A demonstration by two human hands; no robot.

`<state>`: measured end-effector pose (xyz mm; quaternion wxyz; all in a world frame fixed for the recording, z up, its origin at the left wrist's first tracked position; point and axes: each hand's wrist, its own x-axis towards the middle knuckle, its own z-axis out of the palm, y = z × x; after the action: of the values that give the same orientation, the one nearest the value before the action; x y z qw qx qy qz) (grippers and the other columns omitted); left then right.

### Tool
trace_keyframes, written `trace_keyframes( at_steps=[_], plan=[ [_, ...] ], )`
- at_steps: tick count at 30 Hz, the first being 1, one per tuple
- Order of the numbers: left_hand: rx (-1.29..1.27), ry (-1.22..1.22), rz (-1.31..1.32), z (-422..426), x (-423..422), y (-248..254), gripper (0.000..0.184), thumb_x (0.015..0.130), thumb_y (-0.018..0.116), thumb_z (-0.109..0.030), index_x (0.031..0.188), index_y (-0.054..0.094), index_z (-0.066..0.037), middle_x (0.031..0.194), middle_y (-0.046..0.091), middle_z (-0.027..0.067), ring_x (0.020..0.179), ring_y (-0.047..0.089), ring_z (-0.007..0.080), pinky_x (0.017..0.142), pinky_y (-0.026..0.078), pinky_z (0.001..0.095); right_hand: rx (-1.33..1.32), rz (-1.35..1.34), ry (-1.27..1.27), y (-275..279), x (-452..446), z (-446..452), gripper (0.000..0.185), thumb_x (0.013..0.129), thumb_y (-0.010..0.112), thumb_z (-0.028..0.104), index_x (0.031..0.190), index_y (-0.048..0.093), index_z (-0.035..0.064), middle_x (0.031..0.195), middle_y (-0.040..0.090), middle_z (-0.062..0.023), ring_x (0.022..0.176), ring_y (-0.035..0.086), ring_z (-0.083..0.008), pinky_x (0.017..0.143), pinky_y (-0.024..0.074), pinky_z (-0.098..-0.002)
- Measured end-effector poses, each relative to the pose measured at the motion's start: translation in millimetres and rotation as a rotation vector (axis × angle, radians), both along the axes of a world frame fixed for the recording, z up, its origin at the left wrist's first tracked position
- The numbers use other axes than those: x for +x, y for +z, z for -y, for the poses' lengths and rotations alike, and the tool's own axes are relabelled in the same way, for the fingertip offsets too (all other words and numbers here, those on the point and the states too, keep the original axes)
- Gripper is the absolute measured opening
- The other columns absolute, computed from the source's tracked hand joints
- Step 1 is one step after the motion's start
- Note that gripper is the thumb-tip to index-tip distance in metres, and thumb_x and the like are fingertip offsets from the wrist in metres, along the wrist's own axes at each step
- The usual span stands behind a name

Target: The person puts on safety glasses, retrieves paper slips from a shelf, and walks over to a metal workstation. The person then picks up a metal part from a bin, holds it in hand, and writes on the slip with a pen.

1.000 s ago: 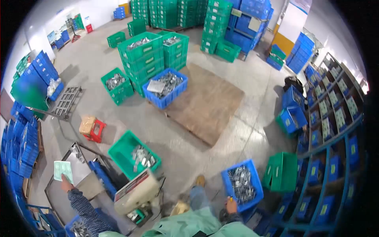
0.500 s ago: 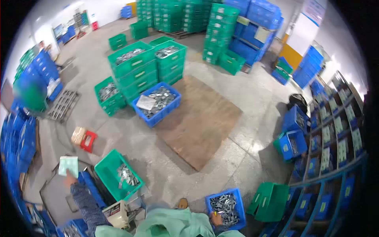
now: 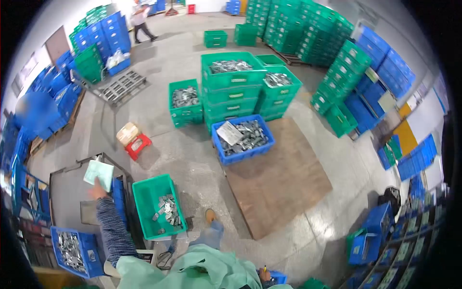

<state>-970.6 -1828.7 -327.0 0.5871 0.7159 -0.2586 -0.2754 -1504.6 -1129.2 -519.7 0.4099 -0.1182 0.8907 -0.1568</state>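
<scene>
At the left, my left hand reaches out over a grey cart and holds the lower edge of a pale green sheet or pad of paper. My right hand is low in the view, with a thin yellow pen upright in its fingers. It is beside a blue bin, mostly hidden by my green garment. Between my hands, to the left, a green bin holds loose metal parts at its right side. A white device is partly covered by my sleeve.
A blue bin of metal parts stands at lower left. Ahead are stacked green bins, a blue bin with a paper on top and a brown board. A red stool stands near the cart. A person walks far off.
My view has turned left, so the scene shifts right. The right-hand blue bin has nearly left the view. My left hand still holds the paper and my right hand the pen.
</scene>
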Motion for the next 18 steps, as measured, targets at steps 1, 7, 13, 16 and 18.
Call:
trace_keyframes(
  at_steps=[1,7,13,16,18],
  plan=[
    [0.117,0.047,0.154,16.3,3.7,-26.5,0.057,0.086,0.073,-0.035,0.115,0.060,0.012,0.103,0.068,0.0188,0.090,0.065,0.0263,0.080,0.052,0.0390,0.001,0.001,0.019,-0.2,-16.0,28.1,0.056,0.095,0.044,0.051,0.092,0.070,0.0014,0.078,0.070,-0.0200,0.075,0.067,-0.0344,0.062,0.0501,-0.0461],
    [0.037,0.005,0.096,-16.0,-109.7,-133.3,0.067,0.082,0.074,-0.017,0.130,0.042,0.016,0.124,0.060,0.0260,0.109,0.060,0.0343,0.100,0.044,0.0431,-0.018,0.004,0.174,7.1,-108.9,195.3,0.048,0.097,0.045,0.045,0.092,0.067,0.0032,0.076,0.068,-0.0150,0.064,0.063,-0.0267,0.054,0.0472,-0.0393],
    [0.492,-0.249,-0.131,-77.2,-304.4,-116.5,0.057,0.078,0.076,-0.019,0.125,0.055,0.004,0.121,0.065,0.0195,0.109,0.063,0.0331,0.097,0.048,0.0417,-0.185,0.350,-0.188,-21.8,-188.5,377.1,0.040,0.099,0.046,0.040,0.091,0.065,0.0050,0.073,0.066,-0.0099,0.053,0.058,-0.0190,0.046,0.0444,-0.0325],
    [0.275,-0.240,-0.448,-64.0,-330.6,-137.9,0.043,0.081,0.070,-0.005,0.122,0.058,0.005,0.112,0.069,0.0150,0.099,0.066,0.0254,0.088,0.052,0.0367,-0.115,0.256,0.144,31.6,-186.3,500.0,0.044,0.100,0.048,0.040,0.111,0.062,-0.0001,0.079,0.066,-0.0075,0.056,0.055,-0.0145,0.047,0.0399,-0.0284],
    [0.175,-0.265,-0.446,-36.5,-327.1,-123.3,0.040,0.084,0.067,-0.008,0.121,0.061,0.004,0.107,0.070,0.0133,0.094,0.067,0.0235,0.083,0.053,0.0357,-0.119,0.246,0.251,42.6,-181.0,569.7,0.042,0.100,0.049,0.039,0.110,0.063,0.0004,0.079,0.066,-0.0069,0.055,0.054,-0.0135,0.046,0.0394,-0.0284]
  ],
)
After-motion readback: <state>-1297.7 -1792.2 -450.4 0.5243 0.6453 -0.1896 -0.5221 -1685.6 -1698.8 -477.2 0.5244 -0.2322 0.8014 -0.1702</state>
